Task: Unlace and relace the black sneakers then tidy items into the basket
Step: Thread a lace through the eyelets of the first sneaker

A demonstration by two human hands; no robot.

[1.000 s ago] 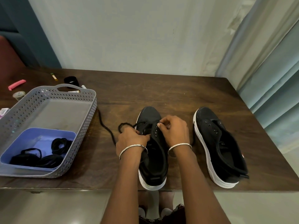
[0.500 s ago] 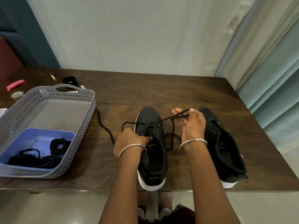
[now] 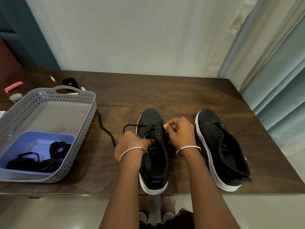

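Two black sneakers with white soles stand on the dark wooden table (image 3: 181, 96). The left sneaker (image 3: 154, 164) is between my hands; the right sneaker (image 3: 221, 146) stands apart with bare eyelets. My left hand (image 3: 130, 144) grips the left sneaker's left side near the tongue. My right hand (image 3: 179, 131) pinches the black lace (image 3: 105, 131) at the right-side eyelets. The lace crosses the lowest eyelets and trails left over the table toward the basket.
A grey perforated basket (image 3: 82, 123) sits at the left, holding a blue tray (image 3: 19, 146) with coiled black laces (image 3: 58, 148). Behind it lie a black round tin (image 3: 70, 82), a pink comb (image 3: 14, 86), a tape roll (image 3: 15, 97) and small tubes. Curtains hang on the right.
My right hand, which had pulled the lace up and to the right, has come back down to the left sneaker's right eyelets. My left hand stays on the sneaker.
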